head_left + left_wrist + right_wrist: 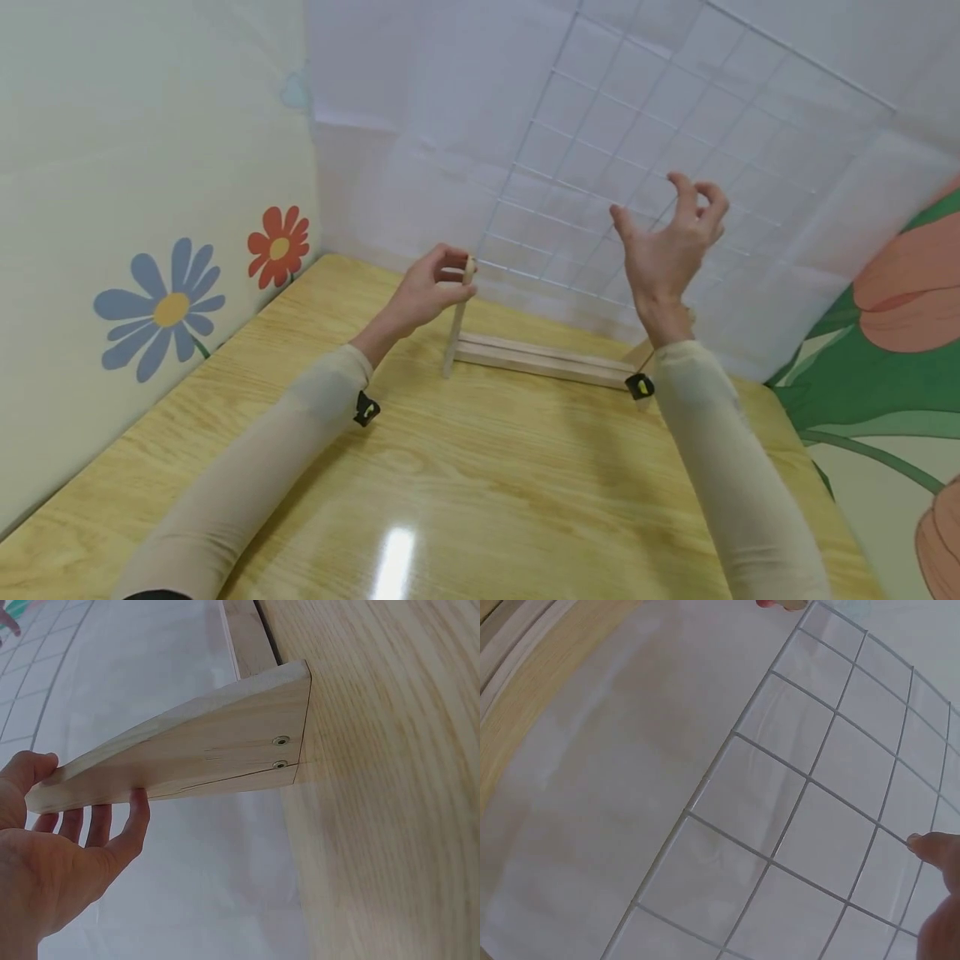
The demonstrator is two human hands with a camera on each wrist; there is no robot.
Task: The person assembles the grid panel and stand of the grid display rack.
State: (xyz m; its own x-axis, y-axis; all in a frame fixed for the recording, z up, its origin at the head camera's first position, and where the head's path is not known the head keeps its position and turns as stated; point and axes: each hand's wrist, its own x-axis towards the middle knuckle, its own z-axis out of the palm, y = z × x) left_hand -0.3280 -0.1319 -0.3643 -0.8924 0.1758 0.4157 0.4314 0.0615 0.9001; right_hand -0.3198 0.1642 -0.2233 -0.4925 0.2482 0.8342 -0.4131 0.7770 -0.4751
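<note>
My left hand (429, 292) grips the upper end of an upright wooden side board (187, 742), thumb on one edge and fingers under the opposite one. Two screw heads (280, 741) show near the board's foot, which stands on the table. A wooden crossbar (547, 362) runs from it toward the right. Behind rises a white wire grid (808, 778), leaning, with its lower left corner close to the left fingertips. Before the grid my right hand (666, 250) is raised, fingers spread and bent, holding nothing. Its thumb tip (917, 841) overlaps a wire in the right wrist view.
The wood-grain table (480, 475) meets a wall hung with white sheeting (420, 92) behind the frame. A flower-printed wall (60, 208) borders the left side, and another printed panel (900, 400) borders the right. The right forearm partly hides the frame's right end.
</note>
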